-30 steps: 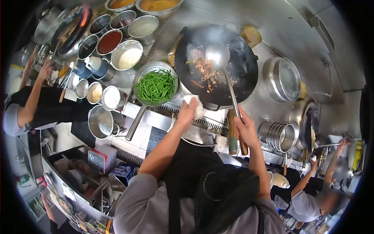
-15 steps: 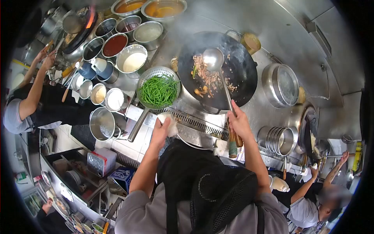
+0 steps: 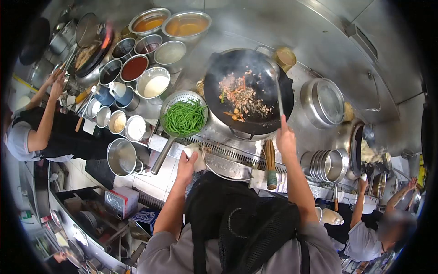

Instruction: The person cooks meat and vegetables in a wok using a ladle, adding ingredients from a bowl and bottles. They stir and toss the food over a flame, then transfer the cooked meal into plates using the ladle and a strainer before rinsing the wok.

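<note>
My right hand (image 3: 286, 139) is closed round the long handle of a ladle (image 3: 278, 93), whose bowl rests near the right wall of a black wok (image 3: 219, 71). Crumbled minced meat with red and orange bits (image 3: 242, 93) lies in the wok, and steam rises from it. My left hand (image 3: 185, 168) grips a whitish cloth (image 3: 195, 150) near the stove's front edge; part of the cloth is hidden by the hand. Just beyond that hand sits a perforated strainer (image 3: 165, 145) filled with green beans (image 3: 185, 118), its handle pointing towards me.
Metal pots of sauces (image 3: 134, 68) and bowls of seasonings (image 3: 136, 128) stand at left. A bamboo brush (image 3: 270, 166) lies in front of the wok; stacked pots (image 3: 324, 164) are at right. Co-workers stand at left (image 3: 43, 118) and right (image 3: 365, 233), another wok beside each.
The ladle has swung from the wok's middle to its right side, my right hand moving up and right with it. The meat is spread wider. My left hand still has the cloth.
</note>
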The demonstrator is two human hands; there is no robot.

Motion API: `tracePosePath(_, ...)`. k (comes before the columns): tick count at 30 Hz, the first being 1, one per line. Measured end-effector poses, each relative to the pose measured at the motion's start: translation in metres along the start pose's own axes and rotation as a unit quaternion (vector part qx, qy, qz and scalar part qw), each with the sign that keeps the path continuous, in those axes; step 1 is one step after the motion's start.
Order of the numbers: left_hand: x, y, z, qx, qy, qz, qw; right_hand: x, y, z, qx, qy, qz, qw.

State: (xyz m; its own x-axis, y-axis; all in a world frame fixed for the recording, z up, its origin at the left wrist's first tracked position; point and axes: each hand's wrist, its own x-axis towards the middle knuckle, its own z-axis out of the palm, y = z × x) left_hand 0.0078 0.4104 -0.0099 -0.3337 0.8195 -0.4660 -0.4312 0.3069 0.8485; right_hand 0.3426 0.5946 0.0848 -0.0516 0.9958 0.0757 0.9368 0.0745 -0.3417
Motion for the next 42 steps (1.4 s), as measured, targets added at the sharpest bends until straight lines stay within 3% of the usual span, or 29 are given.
tracePosePath(2,0.001,-0.002,-0.002,-0.001,-0.003,0.001,1.000,0.004,-0.001,0.021,0.058,-0.068,0.035,0.995)
tracePosePath(3,0.001,-0.002,-0.003,0.035,0.010,-0.001,0.999,-0.001,0.007,0.031,0.116,-0.086,-0.022,0.989)
tracePosePath(4,0.001,-0.001,-0.006,0.073,0.023,-0.004,0.997,-0.010,0.023,0.032,0.118,-0.084,-0.018,0.989)
tracePosePath(6,0.004,-0.005,-0.011,0.089,0.027,0.005,0.996,-0.028,0.043,0.012,0.050,-0.135,-0.166,0.976)
tracePosePath(9,0.012,-0.021,-0.025,0.106,0.039,0.034,0.993,-0.047,0.064,-0.061,-0.161,-0.170,-0.159,0.959)
tracePosePath(12,0.008,-0.020,-0.028,0.149,0.050,0.069,0.985,-0.067,0.084,-0.116,-0.130,-0.093,-0.198,0.967)
tracePosePath(15,0.009,-0.024,-0.027,0.134,0.049,0.053,0.988,-0.084,0.095,-0.126,-0.099,-0.065,-0.151,0.981)
tracePosePath(18,0.015,-0.035,-0.027,0.166,0.046,0.115,0.978,-0.085,0.119,-0.120,-0.128,-0.054,-0.103,0.985)
tracePosePath(19,0.015,-0.033,-0.029,0.352,0.075,0.148,0.921,-0.087,0.119,-0.116,-0.118,-0.060,-0.109,0.985)
tracePosePath(20,0.014,-0.032,-0.031,0.522,0.103,0.175,0.828,-0.087,0.116,-0.114,-0.108,-0.068,-0.118,0.985)
tracePosePath(22,0.020,-0.041,-0.038,0.502,0.135,0.155,0.840,-0.099,0.122,-0.102,-0.066,-0.066,-0.134,0.987)
tracePosePath(24,0.024,-0.045,-0.043,0.358,0.139,0.192,0.903,-0.104,0.128,-0.093,-0.023,-0.050,-0.089,0.995)
tracePosePath(27,0.027,-0.043,-0.044,0.365,0.142,0.187,0.901,-0.090,0.127,-0.086,0.002,-0.056,-0.108,0.993)
tracePosePath(29,0.028,-0.045,-0.046,0.401,0.135,0.180,0.888,-0.083,0.107,-0.070,0.119,-0.014,-0.147,0.982)
tracePosePath(30,0.027,-0.046,-0.044,0.394,0.135,0.201,0.886,-0.081,0.092,-0.059,0.159,-0.038,-0.089,0.983)
tracePosePath(32,0.025,-0.046,-0.043,0.415,0.128,0.238,0.869,-0.077,0.040,-0.062,0.374,-0.169,0.090,0.908)
tracePosePath(36,0.032,-0.058,-0.054,0.470,0.110,0.267,0.834,-0.040,-0.054,-0.047,0.585,-0.205,0.022,0.785)
tracePosePath(39,0.033,-0.052,-0.053,0.476,0.087,0.283,0.828,-0.010,-0.130,-0.036,0.624,-0.232,0.032,0.746)
tracePosePath(42,0.023,-0.024,-0.053,0.482,0.053,0.294,0.823,0.028,-0.206,-0.008,0.618,-0.268,0.009,0.739)
